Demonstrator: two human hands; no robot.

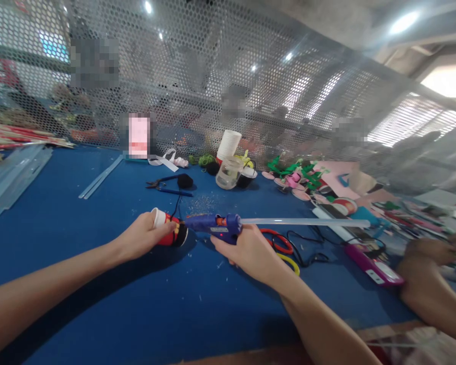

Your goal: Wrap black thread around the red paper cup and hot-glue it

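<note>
My left hand (145,234) is closed around a small paper cup (168,237) wrapped in red and black, tipped on its side with its white end to the left. A black yarn strand (177,205) runs from the cup up to a small black yarn ball (185,181). In my right hand (251,251) is a blue glue gun (228,226), its nozzle pointing left at the cup's wrapped side; whether the tip touches cannot be told. A long clear glue stick (307,222) sticks out of the gun's back.
Pliers (157,184) lie beyond the cup. Stacked white cups (228,144) and a clear plastic cup (229,173) stand farther back. Red and yellow scissor handles (279,241) and a purple power strip (374,266) lie at right, near another person's hand (425,253). Plastic strips (17,175) lie at left.
</note>
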